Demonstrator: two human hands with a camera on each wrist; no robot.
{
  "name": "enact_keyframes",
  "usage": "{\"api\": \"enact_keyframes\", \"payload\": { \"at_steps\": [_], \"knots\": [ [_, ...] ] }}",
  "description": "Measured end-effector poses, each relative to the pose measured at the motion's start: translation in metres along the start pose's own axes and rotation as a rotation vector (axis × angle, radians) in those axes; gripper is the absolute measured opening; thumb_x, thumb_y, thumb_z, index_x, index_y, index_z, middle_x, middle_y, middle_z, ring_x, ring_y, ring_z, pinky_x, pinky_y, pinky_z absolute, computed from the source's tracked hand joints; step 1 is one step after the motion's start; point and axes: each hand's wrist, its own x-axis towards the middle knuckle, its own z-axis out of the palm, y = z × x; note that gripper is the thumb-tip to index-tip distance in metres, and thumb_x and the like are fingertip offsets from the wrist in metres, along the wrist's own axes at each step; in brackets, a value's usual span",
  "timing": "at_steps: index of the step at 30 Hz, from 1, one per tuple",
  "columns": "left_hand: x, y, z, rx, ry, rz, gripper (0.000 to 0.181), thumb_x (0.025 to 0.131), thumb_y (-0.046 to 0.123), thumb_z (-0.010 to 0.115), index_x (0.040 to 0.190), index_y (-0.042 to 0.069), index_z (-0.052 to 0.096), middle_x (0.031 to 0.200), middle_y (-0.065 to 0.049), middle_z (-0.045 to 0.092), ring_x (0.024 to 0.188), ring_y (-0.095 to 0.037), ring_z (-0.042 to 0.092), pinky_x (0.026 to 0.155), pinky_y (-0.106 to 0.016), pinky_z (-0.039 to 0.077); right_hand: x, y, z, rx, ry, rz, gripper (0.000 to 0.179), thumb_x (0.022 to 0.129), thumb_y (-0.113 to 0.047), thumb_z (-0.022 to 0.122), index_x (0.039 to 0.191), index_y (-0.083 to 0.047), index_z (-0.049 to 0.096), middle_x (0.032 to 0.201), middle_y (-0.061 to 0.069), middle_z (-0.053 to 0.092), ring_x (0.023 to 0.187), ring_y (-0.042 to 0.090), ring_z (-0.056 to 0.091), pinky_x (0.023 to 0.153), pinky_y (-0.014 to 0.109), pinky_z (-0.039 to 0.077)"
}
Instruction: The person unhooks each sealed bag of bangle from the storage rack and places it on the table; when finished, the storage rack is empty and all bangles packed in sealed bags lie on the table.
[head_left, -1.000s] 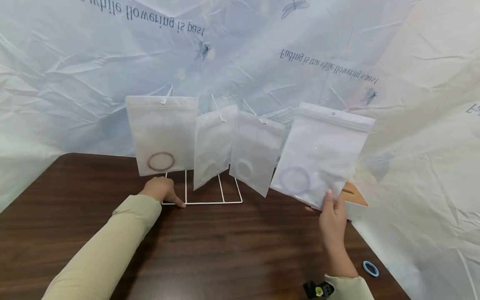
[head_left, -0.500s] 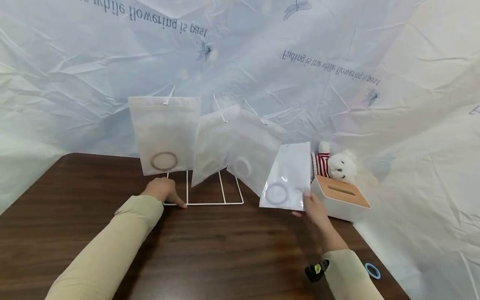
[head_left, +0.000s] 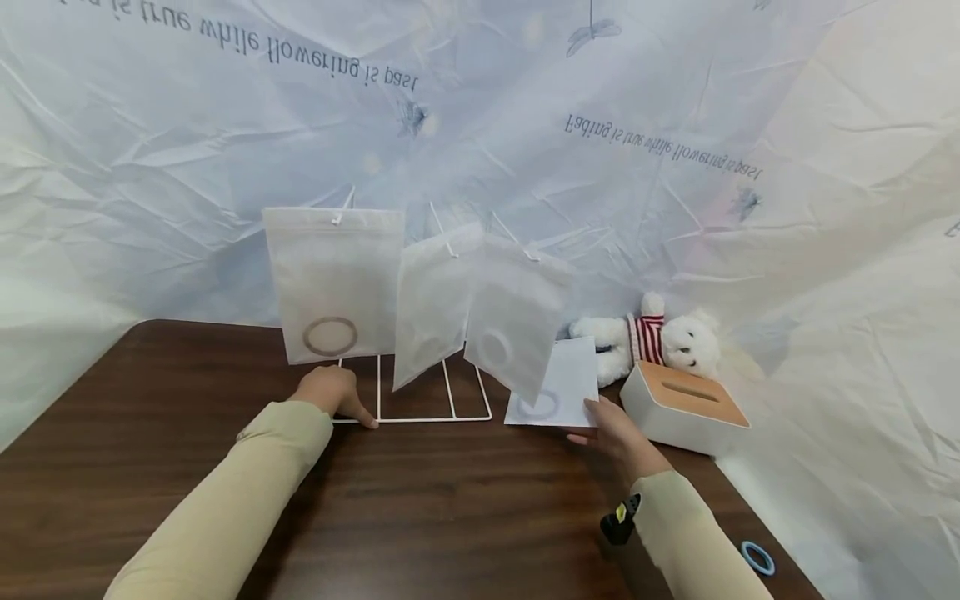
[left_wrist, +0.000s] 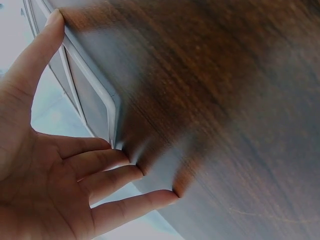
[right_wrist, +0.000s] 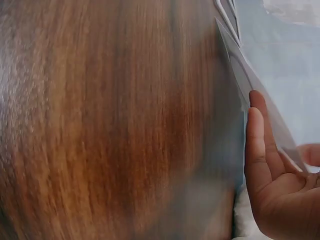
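My left hand (head_left: 335, 392) rests at the left corner of a white wire rack (head_left: 431, 419). In the left wrist view its fingers (left_wrist: 107, 181) are spread and fairly straight, touching the table and the rack's base wire. My right hand (head_left: 615, 427) holds a white zip bag (head_left: 566, 379) by its lower right corner, thumb on one side and fingers beneath. A ring shows faintly through that bag, which is tilted low behind the hanging ones. On the rack's hooks hang three frosted zip bags: a left one (head_left: 337, 275), a middle one (head_left: 435, 300) and a right one (head_left: 517, 312), each with a ring-like shape inside.
A white tissue box (head_left: 678, 408) with a wooden lid stands right of my right hand. Behind it lies a white plush bear (head_left: 686, 343) in a striped top. A blue ring (head_left: 757, 558) lies near the table's right edge. A printed sheet (head_left: 480, 125) hangs behind.
My right hand has brought its bag left and down from beside the rack, tilting it back behind the right hanging bag. The tissue box and plush bear have come into sight. My left hand stays put.
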Motion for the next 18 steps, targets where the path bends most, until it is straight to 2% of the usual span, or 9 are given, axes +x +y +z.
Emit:
{"api": "enact_keyframes", "payload": {
  "at_steps": [2,3,6,8,10,13,16,18],
  "knots": [
    [0.000,0.000,0.001,0.003,-0.004,-0.001,0.070,0.070,0.058,0.084,0.106,-0.001,0.071,0.116,-0.025,0.064,0.101,-0.043,0.062,0.082,-0.050,0.053,0.001,0.001,0.001,0.003,0.018,0.027,0.057,0.109,-0.018,0.030,0.157,0.002,0.007,0.144,0.027,0.038,0.099,0.023,0.065,0.080,0.040,0.058],
    [0.000,0.000,0.001,0.003,-0.006,-0.002,0.070,0.070,0.058,0.084,0.106,-0.001,0.071,0.116,-0.025,0.064,0.101,-0.043,0.062,0.082,-0.050,0.053,0.002,0.001,0.001,-0.004,0.031,0.036,0.059,0.109,-0.020,0.032,0.157,0.002,0.006,0.150,0.027,0.030,0.110,0.026,0.060,0.080,0.040,0.059],
    [0.000,-0.001,0.000,0.007,-0.006,-0.008,0.071,0.070,0.058,0.084,0.106,-0.001,0.071,0.114,-0.025,0.065,0.101,-0.043,0.062,0.082,-0.050,0.053,0.004,0.002,0.001,-0.049,0.048,0.050,0.064,0.108,-0.021,0.035,0.158,0.001,0.001,0.160,0.027,0.006,0.139,0.038,0.029,0.078,0.040,0.058],
    [0.000,-0.002,0.000,0.007,-0.004,-0.011,0.070,0.070,0.058,0.084,0.106,0.000,0.071,0.114,-0.024,0.065,0.102,-0.044,0.061,0.083,-0.051,0.053,0.006,0.002,0.000,-0.100,0.043,0.049,0.065,0.108,-0.021,0.036,0.157,0.001,-0.001,0.161,0.026,-0.003,0.145,0.042,0.012,0.083,0.044,0.057],
    [0.000,-0.002,-0.001,0.009,-0.003,-0.012,0.069,0.070,0.058,0.084,0.106,0.000,0.071,0.114,-0.025,0.065,0.103,-0.045,0.060,0.083,-0.051,0.053,0.008,0.001,0.000,-0.175,0.035,0.037,0.066,0.108,-0.022,0.036,0.157,0.003,-0.001,0.162,0.026,-0.004,0.147,0.043,0.006,0.095,0.051,0.050],
    [0.000,-0.002,0.000,0.007,-0.005,-0.013,0.069,0.071,0.058,0.084,0.107,0.000,0.070,0.116,-0.025,0.064,0.104,-0.045,0.060,0.084,-0.051,0.053,0.012,-0.001,0.001,-0.304,0.028,0.014,0.071,0.108,-0.026,0.038,0.156,0.005,-0.004,0.162,0.027,-0.006,0.149,0.043,0.000,0.113,0.058,0.029],
    [0.000,-0.003,0.000,0.008,-0.002,-0.007,0.071,0.071,0.058,0.084,0.108,-0.001,0.070,0.115,-0.026,0.064,0.103,-0.045,0.060,0.083,-0.051,0.053,0.015,-0.004,0.005,-0.489,0.054,-0.029,0.077,0.106,-0.029,0.041,0.154,0.007,-0.008,0.161,0.030,-0.007,0.148,0.044,-0.001,0.117,0.059,0.015],
    [-0.001,-0.003,0.001,0.007,0.002,-0.005,0.072,0.070,0.058,0.084,0.109,-0.002,0.070,0.115,-0.026,0.064,0.103,-0.045,0.061,0.083,-0.051,0.053,0.017,-0.004,0.008,-0.595,0.064,-0.088,0.077,0.106,-0.028,0.042,0.155,0.007,-0.005,0.160,0.031,-0.002,0.148,0.045,0.003,0.117,0.057,0.016]
  ]
}}
